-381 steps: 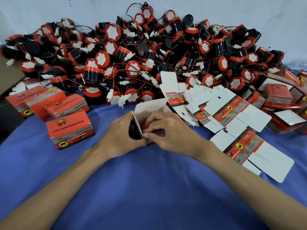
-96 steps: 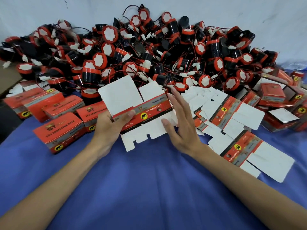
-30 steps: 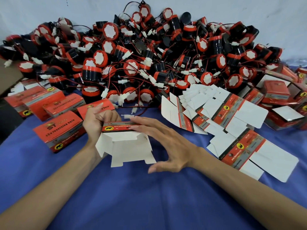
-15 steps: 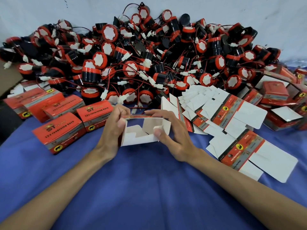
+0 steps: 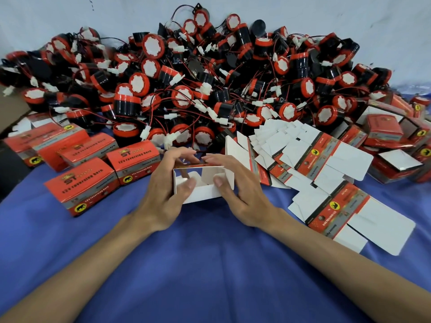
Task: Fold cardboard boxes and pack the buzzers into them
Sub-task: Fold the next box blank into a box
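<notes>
A small cardboard box (image 5: 203, 194), white inside with an orange-red top edge, is held half formed between both hands above the blue cloth. My left hand (image 5: 166, 197) grips its left side, thumb on the white flaps. My right hand (image 5: 240, 194) grips its right side, thumb pressing a flap inward. A big heap of black and red buzzers (image 5: 198, 89) with red wires and white plugs lies behind. Flat unfolded box blanks (image 5: 310, 159) fan out to the right.
Several closed orange boxes (image 5: 81, 185) stand in a row at the left. More folded and half-open boxes (image 5: 387, 136) lie at the far right. The blue cloth (image 5: 210, 264) covers the table; a white wall rises behind the heap.
Both hands took a flat blank and opened it into a box shape. In the last second my right hand closed onto its right side and the flaps went further in.
</notes>
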